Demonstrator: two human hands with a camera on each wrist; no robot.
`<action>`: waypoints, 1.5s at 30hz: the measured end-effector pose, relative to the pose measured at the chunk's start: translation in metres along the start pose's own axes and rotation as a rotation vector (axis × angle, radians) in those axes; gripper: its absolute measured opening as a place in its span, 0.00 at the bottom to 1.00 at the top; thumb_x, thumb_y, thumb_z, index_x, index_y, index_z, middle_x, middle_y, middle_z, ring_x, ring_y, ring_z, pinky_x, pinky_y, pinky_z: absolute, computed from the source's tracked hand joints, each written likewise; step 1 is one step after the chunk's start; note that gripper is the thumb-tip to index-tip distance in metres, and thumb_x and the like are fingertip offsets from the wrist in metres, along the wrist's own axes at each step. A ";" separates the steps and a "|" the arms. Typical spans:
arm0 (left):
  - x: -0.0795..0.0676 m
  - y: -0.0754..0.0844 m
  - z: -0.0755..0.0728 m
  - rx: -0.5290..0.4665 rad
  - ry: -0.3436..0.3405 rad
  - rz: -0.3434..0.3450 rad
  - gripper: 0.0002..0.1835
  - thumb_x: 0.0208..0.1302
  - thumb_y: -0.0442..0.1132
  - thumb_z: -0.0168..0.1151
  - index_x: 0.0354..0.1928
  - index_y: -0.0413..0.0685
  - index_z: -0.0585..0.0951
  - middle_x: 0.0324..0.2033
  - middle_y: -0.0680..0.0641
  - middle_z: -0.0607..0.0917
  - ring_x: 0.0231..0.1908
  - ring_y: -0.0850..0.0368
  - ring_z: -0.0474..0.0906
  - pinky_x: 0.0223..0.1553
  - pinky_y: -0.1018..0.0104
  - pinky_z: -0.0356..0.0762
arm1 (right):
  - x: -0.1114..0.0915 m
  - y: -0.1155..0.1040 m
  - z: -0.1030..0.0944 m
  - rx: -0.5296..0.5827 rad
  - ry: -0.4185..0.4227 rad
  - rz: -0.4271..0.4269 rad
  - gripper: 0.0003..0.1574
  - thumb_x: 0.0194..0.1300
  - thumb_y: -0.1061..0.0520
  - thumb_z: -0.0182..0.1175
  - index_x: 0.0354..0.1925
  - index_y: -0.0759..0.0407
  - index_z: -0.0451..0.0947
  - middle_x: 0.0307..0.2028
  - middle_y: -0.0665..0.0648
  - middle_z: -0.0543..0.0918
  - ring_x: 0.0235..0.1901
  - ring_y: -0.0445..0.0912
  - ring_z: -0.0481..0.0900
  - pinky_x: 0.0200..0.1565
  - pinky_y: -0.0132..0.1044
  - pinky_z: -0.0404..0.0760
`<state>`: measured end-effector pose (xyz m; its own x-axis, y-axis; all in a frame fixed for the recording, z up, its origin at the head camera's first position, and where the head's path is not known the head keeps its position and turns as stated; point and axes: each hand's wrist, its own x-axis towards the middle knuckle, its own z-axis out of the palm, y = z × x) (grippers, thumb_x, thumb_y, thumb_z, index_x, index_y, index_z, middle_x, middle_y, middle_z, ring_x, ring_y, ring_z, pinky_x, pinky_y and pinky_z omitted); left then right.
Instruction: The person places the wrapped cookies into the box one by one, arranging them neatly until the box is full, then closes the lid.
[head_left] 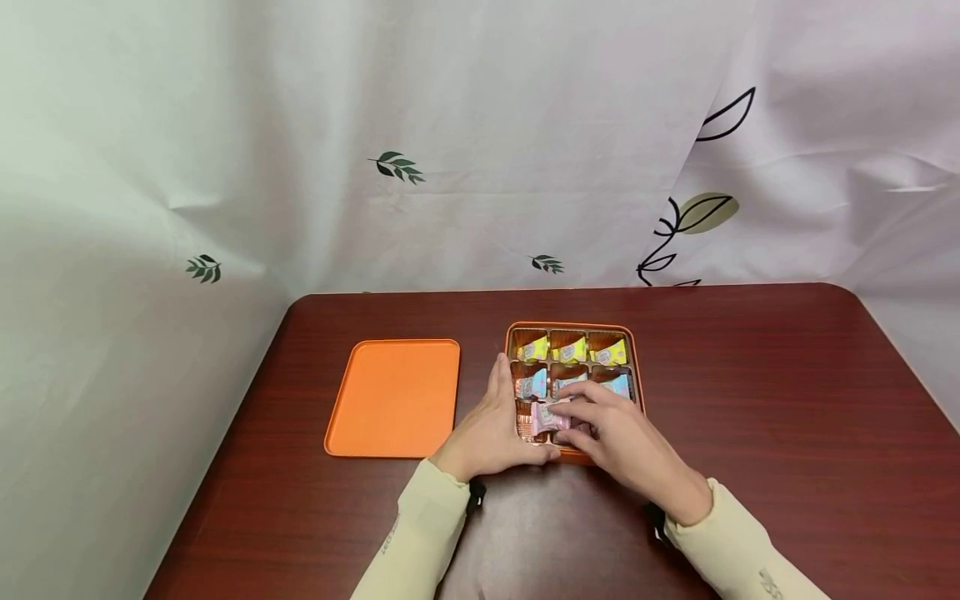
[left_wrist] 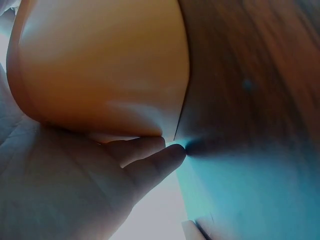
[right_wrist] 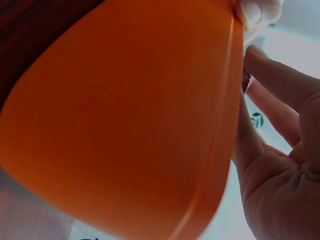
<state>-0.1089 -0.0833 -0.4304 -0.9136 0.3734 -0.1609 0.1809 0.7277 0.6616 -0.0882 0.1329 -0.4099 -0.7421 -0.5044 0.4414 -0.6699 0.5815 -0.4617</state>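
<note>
An orange box [head_left: 638, 367] with a gold compartment insert sits on the table. In the head view my right hand [head_left: 618, 429] reaches over its front part, fingertips and thumb pinching a pink-wrapped candy [head_left: 550, 417] above the front row. My left hand [head_left: 491, 433] rests around the front left corner, straight fingers along the side wall and thumb at the front rim. The left wrist view shows the fingers [left_wrist: 155, 162] against the wall. Yellow-wrapped candies [head_left: 570, 350] fill the back row; blue-wrapped candies [head_left: 532, 384] lie in the middle row, partly hidden by my right hand.
An orange square lid [head_left: 401, 400] lies to the left of the box. Both are on a dark red wooden table [head_left: 772, 400]. A pale curtain with leaf prints [head_left: 465, 125] hangs behind the table and at its sides.
</note>
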 end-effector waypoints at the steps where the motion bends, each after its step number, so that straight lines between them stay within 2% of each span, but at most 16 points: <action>1: 0.000 0.000 0.000 -0.002 0.000 0.000 0.79 0.43 0.68 0.74 0.78 0.44 0.27 0.79 0.44 0.30 0.73 0.43 0.58 0.65 0.51 0.68 | 0.001 0.000 0.001 0.002 -0.011 0.003 0.19 0.55 0.61 0.77 0.47 0.54 0.88 0.49 0.51 0.83 0.45 0.42 0.82 0.44 0.39 0.82; 15: -0.001 -0.003 -0.001 -0.013 -0.016 0.016 0.78 0.45 0.70 0.72 0.78 0.46 0.25 0.79 0.45 0.28 0.73 0.42 0.57 0.65 0.51 0.68 | 0.011 -0.004 0.008 -0.001 -0.085 0.011 0.16 0.57 0.60 0.75 0.46 0.57 0.89 0.49 0.54 0.84 0.47 0.45 0.84 0.47 0.41 0.82; 20: -0.002 -0.004 -0.003 -0.024 -0.022 0.020 0.78 0.46 0.70 0.72 0.78 0.47 0.24 0.79 0.44 0.28 0.74 0.42 0.54 0.66 0.51 0.67 | 0.014 -0.004 0.010 0.007 -0.121 0.022 0.15 0.58 0.60 0.74 0.46 0.58 0.89 0.50 0.53 0.84 0.47 0.46 0.84 0.46 0.41 0.83; 26: -0.002 -0.004 -0.002 -0.028 -0.034 0.016 0.78 0.46 0.70 0.71 0.77 0.50 0.23 0.79 0.46 0.27 0.75 0.44 0.52 0.66 0.51 0.66 | 0.019 -0.002 0.014 0.030 -0.150 0.002 0.13 0.60 0.61 0.73 0.45 0.59 0.89 0.49 0.53 0.86 0.49 0.47 0.83 0.49 0.42 0.82; 33: -0.001 -0.002 -0.003 -0.008 -0.038 0.009 0.77 0.47 0.68 0.72 0.77 0.47 0.24 0.78 0.45 0.27 0.74 0.43 0.56 0.65 0.52 0.68 | 0.024 0.000 0.018 0.048 -0.145 -0.015 0.08 0.61 0.61 0.72 0.41 0.56 0.90 0.46 0.50 0.87 0.46 0.44 0.84 0.47 0.42 0.82; 45: 0.000 -0.003 -0.002 0.013 -0.025 0.026 0.77 0.47 0.67 0.73 0.77 0.42 0.26 0.78 0.42 0.28 0.73 0.43 0.56 0.66 0.53 0.67 | 0.029 -0.004 0.025 0.033 -0.125 -0.002 0.04 0.59 0.60 0.74 0.35 0.58 0.90 0.40 0.49 0.86 0.41 0.42 0.84 0.44 0.38 0.82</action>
<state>-0.1105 -0.0860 -0.4308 -0.8992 0.4063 -0.1626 0.2089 0.7251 0.6562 -0.1080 0.0997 -0.4145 -0.7366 -0.5822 0.3442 -0.6702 0.5602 -0.4868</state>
